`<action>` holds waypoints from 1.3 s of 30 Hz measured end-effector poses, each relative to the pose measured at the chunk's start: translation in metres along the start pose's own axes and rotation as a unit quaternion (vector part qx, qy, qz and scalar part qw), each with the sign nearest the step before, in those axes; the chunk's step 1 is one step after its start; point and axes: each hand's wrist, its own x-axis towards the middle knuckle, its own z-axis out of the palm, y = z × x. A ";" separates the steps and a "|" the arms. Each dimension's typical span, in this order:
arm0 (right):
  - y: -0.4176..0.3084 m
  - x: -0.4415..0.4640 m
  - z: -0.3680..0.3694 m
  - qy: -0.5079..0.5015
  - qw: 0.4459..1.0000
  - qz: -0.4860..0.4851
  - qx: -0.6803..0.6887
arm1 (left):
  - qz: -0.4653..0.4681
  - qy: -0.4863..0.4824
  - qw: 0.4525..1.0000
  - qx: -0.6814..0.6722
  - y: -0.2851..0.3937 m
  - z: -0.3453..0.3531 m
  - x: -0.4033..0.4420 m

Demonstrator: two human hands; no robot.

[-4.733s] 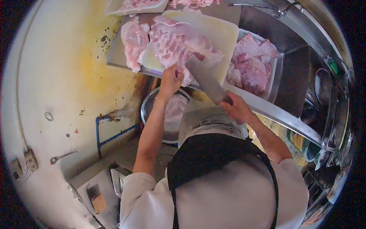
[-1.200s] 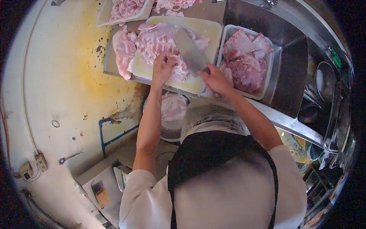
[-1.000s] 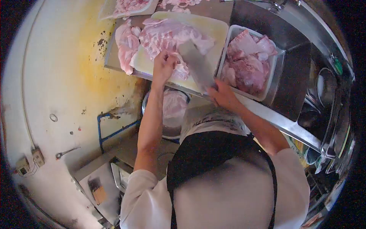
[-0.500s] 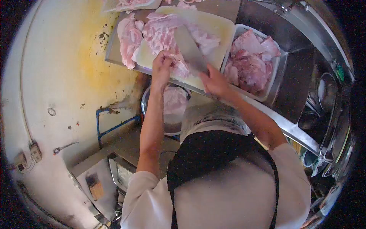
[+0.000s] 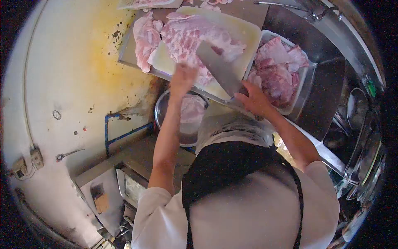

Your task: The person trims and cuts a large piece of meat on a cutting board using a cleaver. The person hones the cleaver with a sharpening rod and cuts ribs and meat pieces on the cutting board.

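A large pink piece of meat (image 5: 188, 35) lies spread over a pale cutting board (image 5: 244, 31). My right hand (image 5: 253, 98) is wrapped round the handle of a wide cleaver (image 5: 217, 66), whose blade slants up and left over the meat's near part. My left hand (image 5: 184, 78) is at the board's near edge, beside the lower end of the meat; motion smears its fingers, and what they hold cannot be made out. Another piece of meat (image 5: 146, 39) sits left of the board, partly on its edge.
A white basket (image 5: 304, 79) of meat pieces stands in the sink at right. Below the counter edge is a metal bowl (image 5: 161, 110) with pale meat. A tray (image 5: 172, 4) is at the top, a faucet (image 5: 317, 15) at upper right. The stained wall (image 5: 78, 62) is at left.
The cleaver and my right hand have moved slightly right and down from half a second ago. My left hand has shifted a little right and is now blurred. The view has shifted slightly.
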 end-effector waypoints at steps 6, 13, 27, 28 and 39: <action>-0.021 -0.012 -0.023 -0.077 0.997 0.019 -0.001 | 0.100 -0.045 0.984 0.142 0.001 0.010 -0.013; -0.048 0.081 -0.001 -0.116 0.992 0.015 0.055 | 0.003 -0.091 0.994 -0.065 0.032 0.001 -0.016; -0.008 0.032 0.015 -0.127 0.987 0.015 0.099 | -0.096 -0.102 0.983 -0.117 0.044 -0.048 -0.021; -0.021 0.044 0.019 -0.153 0.977 0.065 0.129 | -0.070 -0.094 0.987 -0.108 0.041 -0.050 -0.018; -0.025 0.058 0.062 -0.110 0.974 0.043 0.195 | -0.071 -0.102 0.984 -0.127 -0.007 -0.073 -0.005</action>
